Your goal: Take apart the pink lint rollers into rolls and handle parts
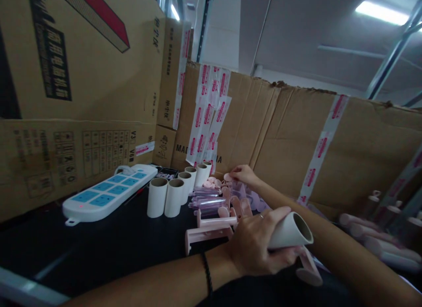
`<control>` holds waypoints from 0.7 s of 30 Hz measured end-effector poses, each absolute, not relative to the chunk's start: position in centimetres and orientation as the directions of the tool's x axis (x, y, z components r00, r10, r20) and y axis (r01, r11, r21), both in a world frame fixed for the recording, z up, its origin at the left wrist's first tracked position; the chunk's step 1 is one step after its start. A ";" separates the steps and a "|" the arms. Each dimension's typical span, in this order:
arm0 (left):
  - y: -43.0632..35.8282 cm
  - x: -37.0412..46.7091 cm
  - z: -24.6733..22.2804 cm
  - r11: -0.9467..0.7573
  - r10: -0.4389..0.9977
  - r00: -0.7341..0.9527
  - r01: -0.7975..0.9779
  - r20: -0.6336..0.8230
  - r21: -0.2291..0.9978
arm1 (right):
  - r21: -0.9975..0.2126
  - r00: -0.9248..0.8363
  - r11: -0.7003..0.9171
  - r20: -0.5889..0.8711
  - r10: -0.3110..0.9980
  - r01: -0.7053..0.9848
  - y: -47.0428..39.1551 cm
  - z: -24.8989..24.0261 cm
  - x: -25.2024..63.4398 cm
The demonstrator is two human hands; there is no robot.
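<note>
My left hand (253, 245), with a dark bracelet at its wrist, is wrapped round a white cardboard tube (284, 234) lying tilted, its open end to the right. Just below that tube sits a pale pink part with a round end (310, 274); whether the hand also holds it I cannot tell. Farther back, my right hand (245, 174) pinches a small pink disc (227, 177) over a heap of similar discs (212, 183). Between the hands lie clear purple plastic pieces (207, 203) and pink bracket-shaped parts (209, 233), partly hidden by the left hand.
Several white tubes (156, 198) stand upright left of the parts. A white power strip with blue sockets (110, 195) lies farther left on the black table (99, 254). Cardboard walls (280, 131) close off the back and left. Pink-and-white rollers (385, 243) are stacked at right.
</note>
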State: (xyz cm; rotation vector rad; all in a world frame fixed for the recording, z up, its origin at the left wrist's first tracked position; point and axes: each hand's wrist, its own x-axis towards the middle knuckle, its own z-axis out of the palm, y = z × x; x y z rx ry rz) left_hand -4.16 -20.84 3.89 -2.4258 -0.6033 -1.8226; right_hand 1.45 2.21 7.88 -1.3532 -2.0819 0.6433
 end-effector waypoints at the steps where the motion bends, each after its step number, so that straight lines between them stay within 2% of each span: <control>1: -20.8 -4.2 3.9 -0.923 0.286 0.218 0.325 0.933 0.208 | -0.647 -0.324 0.360 0.181 0.929 0.672 2.6 7.8 0.8; 7: -20.8 -4.0 3.7 -0.916 0.324 0.212 0.315 0.922 0.249 | -0.564 -0.322 0.321 0.101 0.941 0.761 3.3 7.6 -0.9; 12: -20.9 -4.0 3.9 -0.929 0.302 0.211 0.285 0.930 0.237 | -0.559 -0.321 0.327 0.113 0.940 0.762 2.8 7.8 -1.2; 17: -20.6 -4.4 4.0 -0.913 0.317 0.166 0.320 0.934 0.254 | -0.618 -0.327 0.390 0.220 0.919 0.682 1.4 9.3 0.0; 21: -20.4 -4.5 4.0 -0.893 0.386 0.126 0.299 0.914 0.336 | -0.672 -0.323 0.488 0.366 0.873 0.557 -2.0 10.3 3.6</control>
